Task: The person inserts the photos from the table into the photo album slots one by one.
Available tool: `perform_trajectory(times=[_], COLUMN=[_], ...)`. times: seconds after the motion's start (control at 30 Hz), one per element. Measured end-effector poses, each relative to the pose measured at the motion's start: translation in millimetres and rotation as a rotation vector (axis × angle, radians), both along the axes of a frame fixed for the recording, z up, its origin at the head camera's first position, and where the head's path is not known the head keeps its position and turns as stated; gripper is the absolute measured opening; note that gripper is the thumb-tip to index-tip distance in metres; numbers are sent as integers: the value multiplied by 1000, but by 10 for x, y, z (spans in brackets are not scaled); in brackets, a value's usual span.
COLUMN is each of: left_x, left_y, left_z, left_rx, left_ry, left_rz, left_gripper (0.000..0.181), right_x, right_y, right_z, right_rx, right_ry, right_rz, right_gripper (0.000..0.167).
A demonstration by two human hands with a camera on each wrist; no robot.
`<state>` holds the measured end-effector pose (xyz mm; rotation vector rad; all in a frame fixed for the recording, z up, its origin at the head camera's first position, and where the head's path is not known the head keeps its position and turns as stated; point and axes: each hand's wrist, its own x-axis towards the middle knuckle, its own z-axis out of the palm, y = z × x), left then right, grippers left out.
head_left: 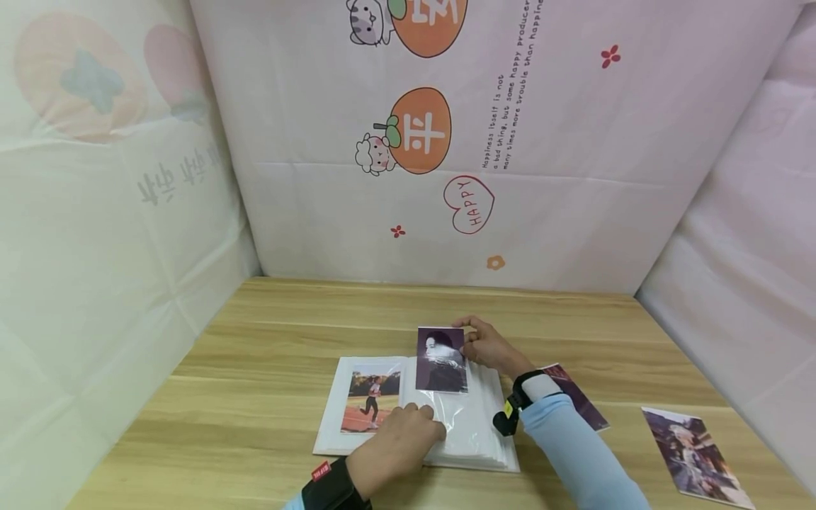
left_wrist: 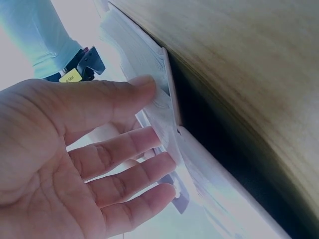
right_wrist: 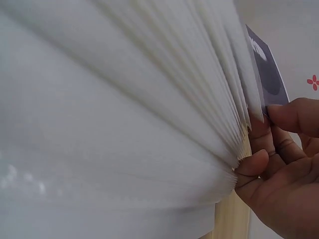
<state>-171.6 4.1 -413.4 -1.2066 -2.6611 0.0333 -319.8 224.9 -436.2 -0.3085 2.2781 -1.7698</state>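
Observation:
A white photo album [head_left: 468, 443] lies open on the table, a photo of a runner [head_left: 372, 404] in its left page. Over the top of the right page is a dark purple photo of a person [head_left: 442, 372], partly inside the clear sleeve with its upper edge sticking out. My right hand [head_left: 494, 348] pinches this photo at its right edge; the right wrist view shows the thumb and fingers on the photo [right_wrist: 273, 82] beside the fanned pages [right_wrist: 149, 119]. My left hand [head_left: 403, 438] rests at the album's lower middle, its fingers loosely extended against the pages [left_wrist: 132, 50].
A dark photo [head_left: 580, 398] lies right of the album, partly behind the right forearm. Farther right is another photo [head_left: 695, 457] of a light-haired figure. The wooden table [head_left: 255, 368] meets printed white cloth walls [head_left: 306, 234] at the back and both sides.

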Motion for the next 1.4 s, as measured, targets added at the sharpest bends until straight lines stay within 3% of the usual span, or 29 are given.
perform_trajectory(times=[0.17,0.5,0.67,0.9,1.2,1.4], left_x=[-4,-3,1,-1,8,11], left_y=[3,-2,-11,-12,-23,-29], left_z=[-4,1,-3,-21,-36,-24], left_rx=[-3,-9,-8,-9,-9,-10], left_ry=[1,5,-1,7,18,-29], left_rz=[-2,0,0,-4,2,5], left_gripper=[28,27,27,29,31,36], right_x=[20,18,21,38,50,72], right_y=[10,-4,-7,-19,-16,-4], right_z=[0,-30,-40,-50,-47,-39], right_rx=[53,21,71,131,158,163], right_ry=[24,18,39,53,86,90], right_rz=[33,28,52,28,67,88], right_gripper=[57,44,36,24,21,19])
